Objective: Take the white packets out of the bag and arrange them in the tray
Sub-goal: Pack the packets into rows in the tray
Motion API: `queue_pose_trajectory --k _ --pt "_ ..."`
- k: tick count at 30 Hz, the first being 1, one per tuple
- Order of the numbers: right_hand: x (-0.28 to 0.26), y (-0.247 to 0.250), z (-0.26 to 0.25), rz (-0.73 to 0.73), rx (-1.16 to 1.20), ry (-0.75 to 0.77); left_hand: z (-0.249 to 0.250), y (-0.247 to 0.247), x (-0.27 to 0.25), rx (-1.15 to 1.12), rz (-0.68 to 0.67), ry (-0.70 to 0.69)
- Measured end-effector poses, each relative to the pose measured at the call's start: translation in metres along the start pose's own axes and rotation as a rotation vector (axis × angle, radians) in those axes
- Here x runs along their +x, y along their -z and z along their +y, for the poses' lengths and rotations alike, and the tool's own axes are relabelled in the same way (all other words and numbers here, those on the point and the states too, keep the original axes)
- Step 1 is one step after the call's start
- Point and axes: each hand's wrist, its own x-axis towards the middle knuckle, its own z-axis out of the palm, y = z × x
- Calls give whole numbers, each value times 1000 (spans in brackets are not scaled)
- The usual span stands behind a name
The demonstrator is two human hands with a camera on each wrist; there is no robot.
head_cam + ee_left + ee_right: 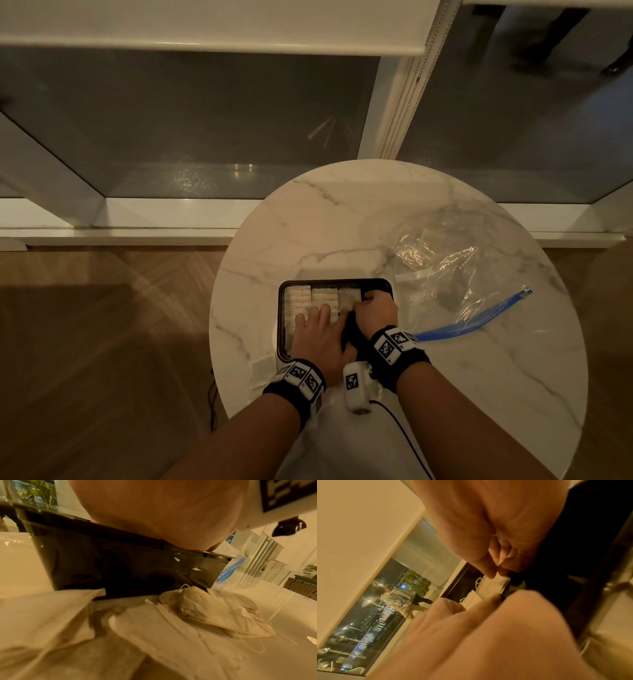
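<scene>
A black tray sits on the near part of a round marble table, with rows of white packets standing in it. My left hand lies flat on the packets, fingers straight, pressing them. My right hand is curled at the tray's right side and pinches a white packet between thumb and fingers, at the end of the right-hand row. The clear zip bag with a blue zipper strip lies open to the right of the tray. In the left wrist view, loose packets lie on the table against the tray's wall.
More loose packets lie by the tray's near left corner, close to the table's edge. A few packets show inside the bag. A cable trails from my right wrist. Large windows stand beyond the table, and wooden floor lies to the left.
</scene>
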Motion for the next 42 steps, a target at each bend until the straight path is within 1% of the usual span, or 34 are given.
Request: queue_pose_trajectory --k 5,9,15,21,27,31,34,37,39,41,42 --pt "6 -3 -3 -27 12 -59 0 0 0 8 -4 0" --pt "7 -4 -2 -48 19 -75 -1 -1 0 10 1 5" --pt "12 -14 7 -64 45 -59 -2 -5 2 13 0 13" --pt "13 -9 -2 -71 85 -67 -3 -4 3 10 -2 16" --pt "15 -9 2 -72 144 -66 -2 -4 3 3 10 4" --pt "9 3 1 -75 170 -54 -2 -2 2 -4 3 2" --pt "-3 18 -1 -80 203 2 1 5 -3 -44 83 -5" --pt "-23 38 -1 -79 393 50 -1 18 -9 -143 219 -62" --pt "-37 51 3 -91 428 111 -10 24 -19 -260 313 -91" --pt "-48 59 15 -118 410 162 -25 24 -35 -410 385 -52" --pt "-51 61 22 -130 392 184 -33 23 -44 -488 417 -1"
